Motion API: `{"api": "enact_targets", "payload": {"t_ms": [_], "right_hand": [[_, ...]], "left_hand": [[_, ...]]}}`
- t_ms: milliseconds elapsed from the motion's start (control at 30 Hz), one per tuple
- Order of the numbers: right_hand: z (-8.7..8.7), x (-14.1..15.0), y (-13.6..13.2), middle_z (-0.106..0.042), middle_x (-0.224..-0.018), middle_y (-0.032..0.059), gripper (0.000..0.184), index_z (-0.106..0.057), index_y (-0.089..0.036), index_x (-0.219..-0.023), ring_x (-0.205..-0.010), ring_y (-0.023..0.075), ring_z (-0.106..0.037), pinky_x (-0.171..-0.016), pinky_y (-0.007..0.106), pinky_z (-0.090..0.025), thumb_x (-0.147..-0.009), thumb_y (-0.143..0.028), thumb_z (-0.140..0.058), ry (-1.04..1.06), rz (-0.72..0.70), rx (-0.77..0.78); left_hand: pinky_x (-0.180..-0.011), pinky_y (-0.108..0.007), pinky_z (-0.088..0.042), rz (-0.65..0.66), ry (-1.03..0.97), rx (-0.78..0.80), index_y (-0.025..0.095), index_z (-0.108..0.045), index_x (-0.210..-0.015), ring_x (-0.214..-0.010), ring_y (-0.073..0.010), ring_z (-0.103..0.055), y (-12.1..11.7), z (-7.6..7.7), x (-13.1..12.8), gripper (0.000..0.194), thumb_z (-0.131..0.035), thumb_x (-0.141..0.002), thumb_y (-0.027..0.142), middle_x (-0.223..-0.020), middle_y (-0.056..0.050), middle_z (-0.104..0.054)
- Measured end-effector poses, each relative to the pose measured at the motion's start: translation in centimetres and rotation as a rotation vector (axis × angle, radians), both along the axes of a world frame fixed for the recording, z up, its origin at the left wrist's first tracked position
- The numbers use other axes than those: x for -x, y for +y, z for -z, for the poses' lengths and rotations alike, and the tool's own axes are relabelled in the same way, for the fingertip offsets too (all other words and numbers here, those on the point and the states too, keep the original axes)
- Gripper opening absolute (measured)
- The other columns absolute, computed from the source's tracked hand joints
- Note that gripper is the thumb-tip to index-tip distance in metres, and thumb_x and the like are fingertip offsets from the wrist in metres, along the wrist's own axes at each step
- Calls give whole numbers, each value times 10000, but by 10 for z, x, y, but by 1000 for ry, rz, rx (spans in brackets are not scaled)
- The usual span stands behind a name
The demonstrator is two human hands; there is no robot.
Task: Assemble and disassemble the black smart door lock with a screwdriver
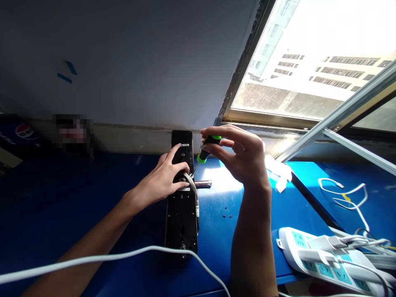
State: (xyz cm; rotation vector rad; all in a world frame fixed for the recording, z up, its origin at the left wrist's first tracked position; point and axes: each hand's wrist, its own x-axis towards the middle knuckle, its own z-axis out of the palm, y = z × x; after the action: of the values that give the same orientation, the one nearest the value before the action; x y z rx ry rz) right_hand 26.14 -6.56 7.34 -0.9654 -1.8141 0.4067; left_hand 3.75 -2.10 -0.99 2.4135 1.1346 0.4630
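A long black metal panel (182, 214), dotted with holes and small labels, stands or lies lengthwise on the blue table. My left hand (165, 175) rests on its upper half with the fingers spread, near a pale wire bundle (194, 189) that runs down the panel's right side. In my right hand (238, 150) is a green and black screwdriver (206, 150), pinched by its handle between thumb and fingers. Its shaft slants down left, and the tip is by the panel's right edge near the wires; exact contact cannot be made out.
Several tiny screws (227, 215) lie right of the panel, below a shiny rod-like piece (204, 184). A white power strip (324, 264) with plugs sits at lower right. One white cable (151, 248) crosses in front. A window (293, 82) is behind, right.
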Motion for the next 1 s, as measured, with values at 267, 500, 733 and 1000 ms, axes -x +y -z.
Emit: {"api": "enact_targets", "payload": {"t_ms": [267, 500, 733, 1000], "right_hand": [[1, -1, 0, -733, -1324, 15, 367, -719, -321, -1354, -1242, 215, -688, -1019, 409, -622, -1013, -231, -618, 62, -132, 55], [5, -2, 2, -723, -1189, 32, 355, -755, -331, -1295, -1109, 203, -689, -918, 361, -637, -942, -300, -732, 47, -13, -22], [4, 0, -1, -726, -1137, 19, 330, -771, -309, -1236, -1081, 202, -718, -926, 369, -645, -917, -225, -756, 19, -72, 20], [3, 5, -1, -699, -1327, 13, 449, -662, -284, -1359, -1245, 193, -687, -1027, 344, -622, -946, -109, -661, 18, -169, 87]], "left_hand": [[-1250, -630, -368, 2, 7, -6, 278, -710, -1090, -1574, -448, -250, -1, -2, 0, 289, -747, -899, 491, -1758, 11, -88], [-1245, -631, -372, 3, 20, -16, 279, -696, -1098, -1577, -436, -239, 0, -1, 0, 289, -737, -910, 494, -1756, 1, -87], [-1252, -624, -363, 1, 18, -3, 269, -692, -1079, -1572, -430, -255, -1, -2, -1, 258, -735, -913, 461, -1758, 3, -74], [-1249, -627, -364, 3, 11, -17, 264, -692, -1066, -1574, -442, -250, -1, -1, -1, 261, -744, -901, 459, -1762, 5, -82]]}}
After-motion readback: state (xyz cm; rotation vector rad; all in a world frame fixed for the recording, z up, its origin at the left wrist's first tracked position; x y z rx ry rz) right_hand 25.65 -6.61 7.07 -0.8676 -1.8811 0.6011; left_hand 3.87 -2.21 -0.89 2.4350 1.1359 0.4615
